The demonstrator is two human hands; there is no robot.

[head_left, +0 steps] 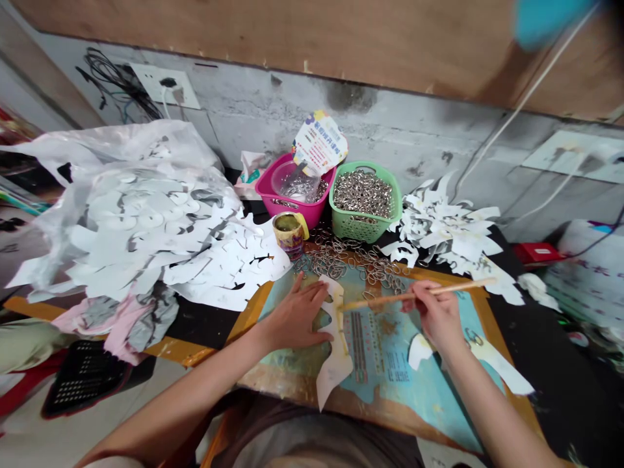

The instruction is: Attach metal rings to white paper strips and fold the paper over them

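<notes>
Along the near edge of the teal, orange-framed board [414, 403], the long white paper cut-out [336, 364] is lying flat. My left hand [297, 318] is pressing it down, fingers spread and gripping nothing. My right hand [439, 315] is pinching the thin wooden brush [390, 299], its tip touching the cut-out's upper part. Judgement: coating is under way, and further strokes are calling for a steady hold-down.

Board [400, 390] sits up front with a paper cutout [334, 354] on it. My left hand [297, 318] is on its left edge, and my right hand [439, 315] holds a brush [385, 299] across to it. Behind that are loose metal rings [341, 257] with a cup [290, 231] at their left, then a ring basket [363, 227] by the wall with another basket [292, 207] on its left. There's a left cutout pile [146, 234] and a right cutout pile [448, 227] on either side.
</notes>
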